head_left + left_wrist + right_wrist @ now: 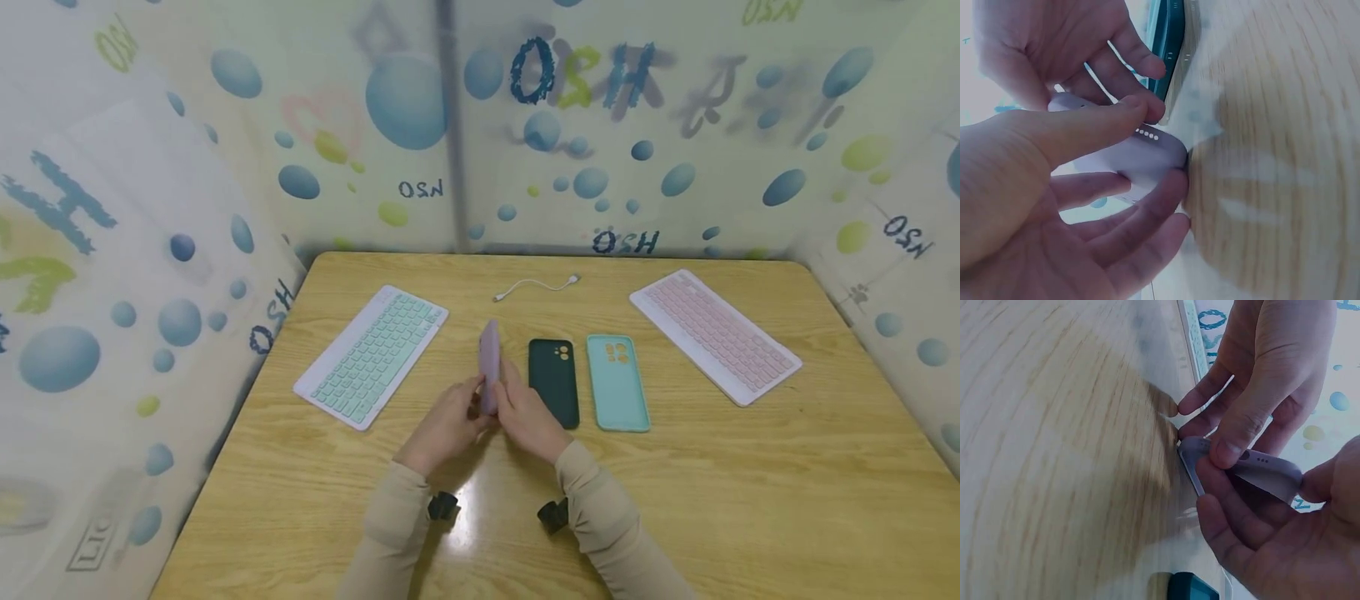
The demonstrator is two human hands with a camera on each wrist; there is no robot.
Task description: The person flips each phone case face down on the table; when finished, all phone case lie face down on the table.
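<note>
A lilac phone case (pixel 489 367) stands on its long edge near the middle of the table, between both hands. My left hand (pixel 448 421) pinches its near end; in the left wrist view the thumb lies along the end edge beside a row of small holes (pixel 1147 134), with fingers curled on the other side. My right hand (pixel 528 417) grips the case from the right. In the right wrist view its fingertips (pixel 1213 519) reach into the hollow inner side. A dark green phone case (pixel 553 379) lies just beyond the right hand, beside a turquoise phone case (pixel 618 383).
On the left lies a white keyboard with mint keys (pixel 375 358); on the right, one with pink keys (pixel 716 333). A short white cable (pixel 536 283) is near the back edge. Patterned walls (pixel 525 167) enclose the wooden table (pixel 735 500) at the back and sides.
</note>
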